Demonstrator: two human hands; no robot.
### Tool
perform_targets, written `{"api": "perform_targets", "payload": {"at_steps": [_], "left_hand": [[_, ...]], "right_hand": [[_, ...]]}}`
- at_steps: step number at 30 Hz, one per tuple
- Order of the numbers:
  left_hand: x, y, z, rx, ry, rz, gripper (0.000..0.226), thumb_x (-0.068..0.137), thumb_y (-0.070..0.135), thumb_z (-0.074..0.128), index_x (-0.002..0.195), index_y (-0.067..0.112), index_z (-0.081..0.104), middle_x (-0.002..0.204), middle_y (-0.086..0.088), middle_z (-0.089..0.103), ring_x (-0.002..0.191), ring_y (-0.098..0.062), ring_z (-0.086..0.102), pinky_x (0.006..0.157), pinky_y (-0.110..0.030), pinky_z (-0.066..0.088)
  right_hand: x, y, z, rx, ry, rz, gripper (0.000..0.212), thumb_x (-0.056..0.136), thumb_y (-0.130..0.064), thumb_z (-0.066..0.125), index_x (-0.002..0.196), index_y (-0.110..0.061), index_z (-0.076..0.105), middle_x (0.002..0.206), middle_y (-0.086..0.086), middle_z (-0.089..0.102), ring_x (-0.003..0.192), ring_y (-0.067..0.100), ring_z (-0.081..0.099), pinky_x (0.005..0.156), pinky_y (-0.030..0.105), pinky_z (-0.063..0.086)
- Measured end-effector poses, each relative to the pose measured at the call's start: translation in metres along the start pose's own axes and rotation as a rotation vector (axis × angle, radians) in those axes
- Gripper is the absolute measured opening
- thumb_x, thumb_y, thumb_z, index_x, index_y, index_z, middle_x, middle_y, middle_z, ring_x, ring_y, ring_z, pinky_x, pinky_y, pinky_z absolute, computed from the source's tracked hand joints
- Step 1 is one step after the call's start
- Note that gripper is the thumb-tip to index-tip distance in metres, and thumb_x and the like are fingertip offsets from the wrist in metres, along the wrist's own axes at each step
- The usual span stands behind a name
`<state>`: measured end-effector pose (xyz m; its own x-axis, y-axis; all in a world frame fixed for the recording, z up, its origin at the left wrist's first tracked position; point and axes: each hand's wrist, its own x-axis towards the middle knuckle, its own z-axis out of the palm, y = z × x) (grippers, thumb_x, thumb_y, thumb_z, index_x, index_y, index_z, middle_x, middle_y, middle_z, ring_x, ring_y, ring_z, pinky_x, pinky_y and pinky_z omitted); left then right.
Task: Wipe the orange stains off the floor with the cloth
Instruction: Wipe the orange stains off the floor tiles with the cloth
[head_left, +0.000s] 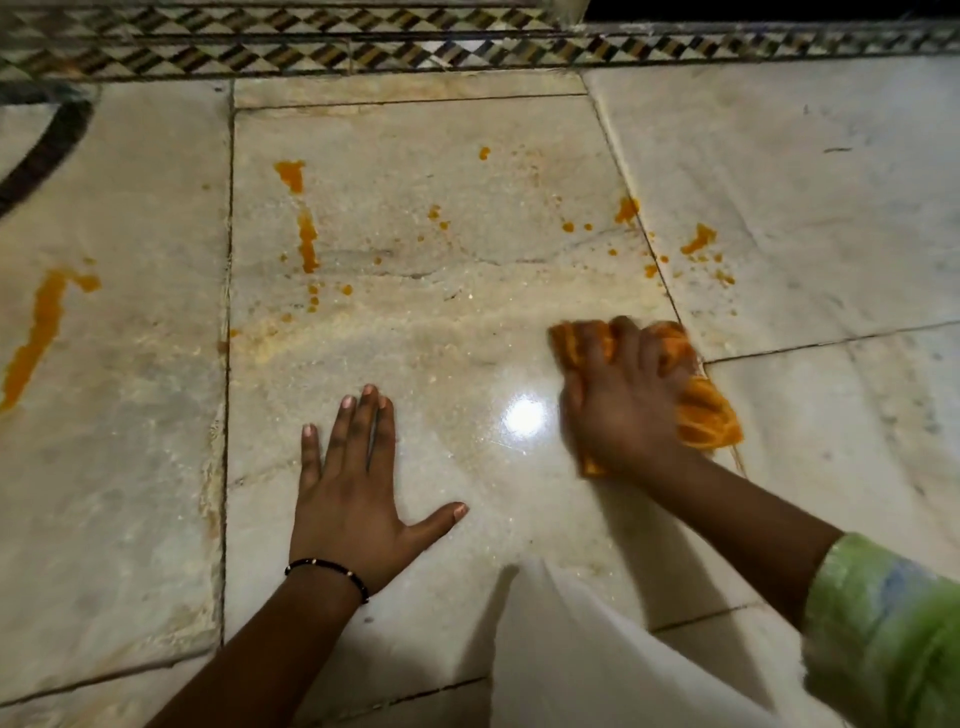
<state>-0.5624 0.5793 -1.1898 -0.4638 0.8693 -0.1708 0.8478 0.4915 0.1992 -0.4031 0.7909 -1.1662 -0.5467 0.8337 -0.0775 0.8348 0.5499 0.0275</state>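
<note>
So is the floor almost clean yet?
Not yet. The tile near the left hand looks wiped and shiny. The right hand presses the cloth on the floor. Left: the long streak, middle drips and right splatters.

Left hand (349, 499) lay flat, palm down, fingers stretched toward the far side, thumb splayed right, thin black beaded bracelet (328, 571) at the wrist. Right hand (621, 402), blurred, was curled and clenched, forearm reaching in from near right, green patterned sleeve (883, 623) above.
</note>
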Motion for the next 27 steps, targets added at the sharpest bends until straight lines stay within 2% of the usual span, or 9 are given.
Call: {"api": "perform_targets", "payload": {"at_steps": [2,4,7,10,15,18,23,25,27], "left_hand": [[0.0,0.0,0.0,-0.007,-0.016,-0.005,0.114,0.072,0.091,0.023,0.153,0.011,0.007,0.16,-0.007,0.005,0.147,-0.022,0.001,0.117,-0.05,0.0],[0.0,-0.001,0.001,-0.007,-0.032,-0.005,0.112,0.073,0.089,0.021,0.153,0.012,0.007,0.16,-0.007,0.004,0.147,-0.021,0.001,0.116,-0.049,-0.001],[0.0,0.009,-0.007,-0.128,0.002,-0.066,0.103,0.076,0.084,-0.005,0.153,0.015,0.004,0.16,-0.003,-0.001,0.146,-0.016,-0.006,0.117,-0.047,-0.006],[0.011,0.047,-0.024,-0.423,0.063,-0.185,0.113,0.063,0.083,-0.02,0.152,0.017,0.003,0.16,0.0,-0.008,0.145,-0.012,-0.013,0.117,-0.038,-0.012],[0.05,0.095,-0.022,-0.265,0.036,0.098,0.109,0.063,0.078,-0.03,0.151,0.018,-0.009,0.153,0.006,-0.024,0.14,-0.008,-0.025,0.113,-0.036,-0.019],[0.093,0.097,-0.01,-0.118,-0.015,0.211,0.103,0.068,0.076,-0.025,0.151,0.016,-0.012,0.149,0.004,-0.032,0.136,-0.006,-0.03,0.108,-0.034,-0.027],[0.125,0.084,0.002,0.02,0.028,0.198,0.088,0.083,0.071,-0.004,0.151,0.015,-0.009,0.159,-0.003,-0.017,0.146,-0.017,-0.015,0.116,-0.043,-0.014],[0.123,0.084,0.004,0.009,0.05,0.2,0.088,0.085,0.072,0.001,0.152,0.014,-0.006,0.159,-0.003,-0.013,0.146,-0.017,-0.011,0.117,-0.044,-0.01],[0.124,0.084,0.006,-0.008,0.072,0.199,0.089,0.086,0.072,0.003,0.152,0.013,-0.001,0.16,-0.004,-0.008,0.147,-0.018,-0.007,0.117,-0.044,-0.008]], "right_hand": [[-0.014,-0.036,0.003,-0.01,-0.018,-0.16,0.061,0.094,-0.046,0.036,0.149,-0.027,0.019,0.153,0.014,0.019,0.139,0.038,0.018,0.105,0.068,0.008],[-0.045,-0.044,0.006,-0.036,0.007,-0.378,0.059,0.092,-0.047,0.038,0.147,-0.028,0.031,0.147,0.014,0.035,0.132,0.037,0.035,0.102,0.067,0.02],[-0.084,0.0,0.013,-0.003,0.009,-0.573,0.05,0.096,-0.051,0.03,0.142,-0.035,0.038,0.141,0.006,0.047,0.125,0.03,0.04,0.101,0.054,0.022],[-0.077,0.056,0.015,0.0,0.048,-0.379,0.048,0.096,-0.054,0.023,0.139,-0.039,0.039,0.14,0.007,0.05,0.124,0.031,0.034,0.098,0.059,0.029],[0.0,0.071,0.008,0.084,0.048,0.17,0.05,0.092,-0.049,0.03,0.141,-0.041,0.036,0.148,0.006,0.035,0.134,0.033,0.023,0.101,0.063,0.018],[0.024,0.049,0.007,0.048,0.049,0.113,0.048,0.095,-0.047,0.035,0.143,-0.041,0.032,0.149,0.006,0.033,0.135,0.034,0.023,0.104,0.064,0.014],[-0.028,0.076,0.01,0.004,0.001,-0.329,0.049,0.094,-0.053,0.029,0.142,-0.043,0.036,0.145,0.001,0.043,0.13,0.03,0.034,0.099,0.057,0.025],[-0.04,0.113,0.01,0.019,0.009,-0.222,0.05,0.094,-0.056,0.025,0.139,-0.042,0.04,0.142,0.006,0.046,0.126,0.032,0.037,0.093,0.054,0.031],[-0.028,0.145,0.01,0.017,0.058,0.055,0.052,0.093,-0.056,0.024,0.137,-0.037,0.044,0.14,0.011,0.043,0.123,0.034,0.036,0.091,0.054,0.031]]}}
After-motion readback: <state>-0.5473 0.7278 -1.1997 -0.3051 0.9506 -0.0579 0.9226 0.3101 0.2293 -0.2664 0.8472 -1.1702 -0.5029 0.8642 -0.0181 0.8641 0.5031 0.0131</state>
